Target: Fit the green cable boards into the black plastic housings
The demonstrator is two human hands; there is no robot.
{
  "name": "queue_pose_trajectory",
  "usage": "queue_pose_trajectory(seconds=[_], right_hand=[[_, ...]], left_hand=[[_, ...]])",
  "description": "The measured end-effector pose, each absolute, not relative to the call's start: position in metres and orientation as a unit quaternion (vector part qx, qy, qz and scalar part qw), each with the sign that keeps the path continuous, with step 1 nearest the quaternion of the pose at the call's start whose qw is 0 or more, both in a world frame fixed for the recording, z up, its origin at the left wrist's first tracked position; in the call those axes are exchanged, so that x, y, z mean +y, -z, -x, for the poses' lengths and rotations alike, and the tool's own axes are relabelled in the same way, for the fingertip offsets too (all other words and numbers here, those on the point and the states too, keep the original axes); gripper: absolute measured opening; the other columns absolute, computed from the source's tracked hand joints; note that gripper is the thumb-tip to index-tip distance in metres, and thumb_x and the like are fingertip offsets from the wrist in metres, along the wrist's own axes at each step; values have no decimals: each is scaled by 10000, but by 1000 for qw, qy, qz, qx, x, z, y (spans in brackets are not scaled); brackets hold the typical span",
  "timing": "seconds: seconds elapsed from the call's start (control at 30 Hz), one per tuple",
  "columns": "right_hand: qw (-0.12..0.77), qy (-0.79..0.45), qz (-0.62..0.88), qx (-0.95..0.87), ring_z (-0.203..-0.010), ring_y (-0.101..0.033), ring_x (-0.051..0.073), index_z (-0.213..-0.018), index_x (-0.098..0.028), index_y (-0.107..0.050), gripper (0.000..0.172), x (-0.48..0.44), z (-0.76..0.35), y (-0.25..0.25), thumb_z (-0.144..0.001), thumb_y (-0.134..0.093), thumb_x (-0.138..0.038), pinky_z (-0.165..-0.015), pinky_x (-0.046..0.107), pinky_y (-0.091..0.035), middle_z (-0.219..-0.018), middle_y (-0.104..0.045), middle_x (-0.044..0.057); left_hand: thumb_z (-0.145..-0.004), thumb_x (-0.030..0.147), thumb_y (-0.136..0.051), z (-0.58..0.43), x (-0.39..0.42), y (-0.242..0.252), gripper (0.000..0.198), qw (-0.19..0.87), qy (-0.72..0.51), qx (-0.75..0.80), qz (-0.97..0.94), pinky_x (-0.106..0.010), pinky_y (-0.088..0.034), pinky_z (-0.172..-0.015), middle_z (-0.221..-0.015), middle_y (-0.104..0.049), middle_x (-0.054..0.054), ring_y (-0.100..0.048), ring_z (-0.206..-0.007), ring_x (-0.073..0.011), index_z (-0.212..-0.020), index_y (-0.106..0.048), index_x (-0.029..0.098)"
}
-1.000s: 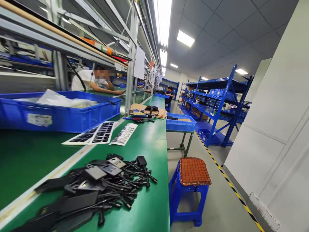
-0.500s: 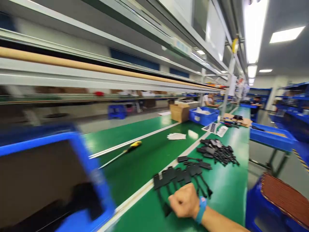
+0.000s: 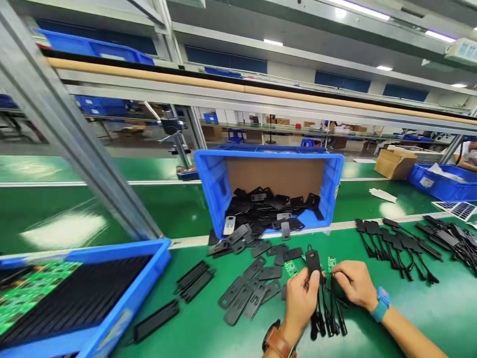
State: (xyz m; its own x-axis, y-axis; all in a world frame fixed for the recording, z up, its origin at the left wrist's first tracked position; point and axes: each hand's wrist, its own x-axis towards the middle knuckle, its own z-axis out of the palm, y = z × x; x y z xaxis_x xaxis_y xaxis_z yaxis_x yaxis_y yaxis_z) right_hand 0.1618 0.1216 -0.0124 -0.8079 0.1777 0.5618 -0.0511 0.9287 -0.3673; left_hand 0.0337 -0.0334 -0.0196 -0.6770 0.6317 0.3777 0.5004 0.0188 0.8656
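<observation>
My left hand (image 3: 301, 298) is closed around a black flat plastic tag with a cord (image 3: 313, 261), held upright over the green bench. My right hand (image 3: 354, 283), with a blue wristband, has its fingers pinched at a bundle of black cords (image 3: 330, 318) lying beside the left hand. Two small green circuit boards (image 3: 290, 268) lie just beyond the fingers. Flat black plastic shells (image 3: 246, 293) are scattered to the left. A blue bin (image 3: 208, 184), tipped toward me, spills more black parts (image 3: 268, 214) onto the bench.
A blue tray (image 3: 122, 308) with black dividers and green boards sits at the lower left. A slanted metal post (image 3: 74, 144) crosses the left. Rows of corded black parts (image 3: 395, 243) lie to the right. A cardboard box (image 3: 395, 164), another blue bin (image 3: 443, 186) and a person's arm (image 3: 465, 161) are far right.
The view swung from looking down the line to facing the bench. Both hands have come in front of me; the left now grips a black tag.
</observation>
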Motion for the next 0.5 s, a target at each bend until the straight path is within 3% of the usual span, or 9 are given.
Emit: queue_pose_trajectory(seconds=[0.13, 0.27, 0.37, 0.5], right_hand=[[276, -385, 77, -877, -594, -478, 153, -804, -203, -567, 378, 73, -120, 2, -1016, -375, -451, -571, 273, -352, -672, -556, 4], [306, -509, 157, -790, -538, -441, 136, -771, -205, -535, 424, 62, -107, 11, -983, -426, -556, -518, 259, -348, -598, -483, -29], [302, -573, 193, -737, -482, -452, 137, -716, -213, -526, 492, 76, -112, 11, -969, -409, -619, -473, 262, -353, -543, -488, -23], [342, -583, 235, -698, -523, -557, 187, -694, -234, -579, 663, 135, -136, -14, -959, -210, -717, -516, 318, -453, -593, -601, 56]], left_hand=[[-963, 445, -421, -36, -36, 16, 397, 94, -594, 688, -406, -252, -291, -535, -598, -516, 8, -420, -547, -118, -730, -580, 165], [-999, 448, -330, -30, -40, 16, 467, 115, -575, 688, -428, -268, -295, -543, -570, -526, -5, -453, -539, -130, -667, -526, 184], [-1010, 453, -304, -29, -40, 15, 476, 159, -585, 665, -435, -264, -338, -565, -591, -555, -13, -499, -560, -138, -713, -560, 183], [-1002, 499, -321, -31, -38, 9, 470, 208, -654, 620, -380, -255, -397, -588, -633, -581, -19, -525, -585, -137, -824, -602, 167]])
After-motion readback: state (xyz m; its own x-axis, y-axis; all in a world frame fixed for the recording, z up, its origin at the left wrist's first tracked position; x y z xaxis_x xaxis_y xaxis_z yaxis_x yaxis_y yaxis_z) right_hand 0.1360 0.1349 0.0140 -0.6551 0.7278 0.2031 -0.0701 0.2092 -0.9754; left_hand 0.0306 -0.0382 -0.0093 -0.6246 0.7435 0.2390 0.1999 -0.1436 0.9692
